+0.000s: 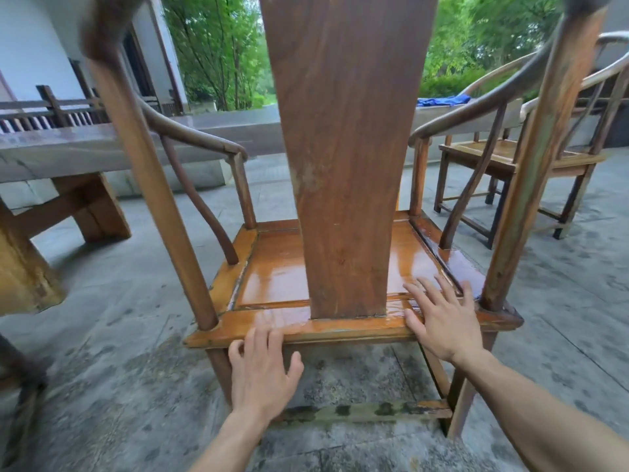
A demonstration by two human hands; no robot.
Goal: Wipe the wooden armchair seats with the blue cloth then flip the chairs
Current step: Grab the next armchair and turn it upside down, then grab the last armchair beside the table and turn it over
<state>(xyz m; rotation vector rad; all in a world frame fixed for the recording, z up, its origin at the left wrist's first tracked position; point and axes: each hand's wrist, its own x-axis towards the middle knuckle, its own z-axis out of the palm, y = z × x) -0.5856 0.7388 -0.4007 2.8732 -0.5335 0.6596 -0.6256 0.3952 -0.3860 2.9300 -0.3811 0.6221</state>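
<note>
You face two wooden armchairs: the near armchair under your flat, empty left hand and right hand, a second armchair behind, and one blue cloth on the counter.

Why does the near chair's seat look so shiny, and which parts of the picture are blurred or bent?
Head view: the seat shines with pale streaks of daylight, looking wet; the top rail ends are smeared by blur, being closest to the lens; wide-angle distortion bows the back posts outward; both the left hand and right hand are sharp; the blue cloth is small but clear.
</note>
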